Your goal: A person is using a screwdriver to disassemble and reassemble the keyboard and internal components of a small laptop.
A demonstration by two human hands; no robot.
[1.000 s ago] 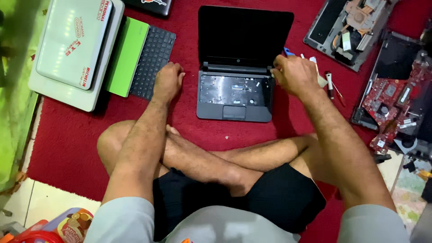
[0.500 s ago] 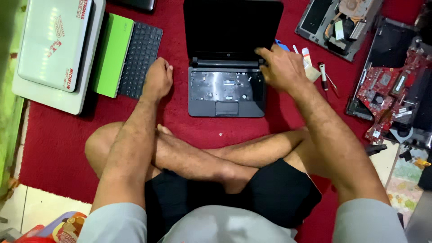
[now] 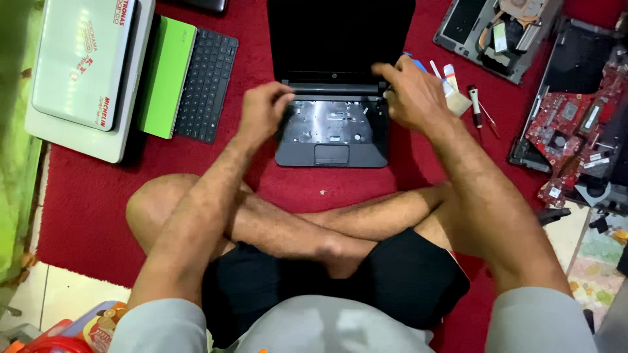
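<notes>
A small black laptop [image 3: 333, 98] sits open on the red carpet [image 3: 85, 196] in the upper middle of the frame, its screen dark and its keyboard removed, so the bare grey inner tray shows above the touchpad. The left hand [image 3: 263, 111] rests at the left edge of the base near the hinge, fingers curled loosely against the casing; it seems to steady the base rather than pinch anything. The right hand [image 3: 412, 98] is at the right rear corner by the hinge, fingers bent and partly spread, index pointing toward the hinge strip; whether it grips a small part I cannot tell.

The laptop looks light and stiff, but with the keyboard out the base is probably fragile in the middle. The solid outer edges and front corners seem the safest places to hold; the thin screen and the exposed tray are best left alone.

Just right of the right hand lie a screwdriver [image 3: 475, 104] and some small white pieces. At the upper left is a green-backed keyboard [image 3: 190, 78] beside a white laptop [image 3: 85, 65]. At the right edge lies a dismantled machine with a red circuit board [image 3: 575, 131].
</notes>
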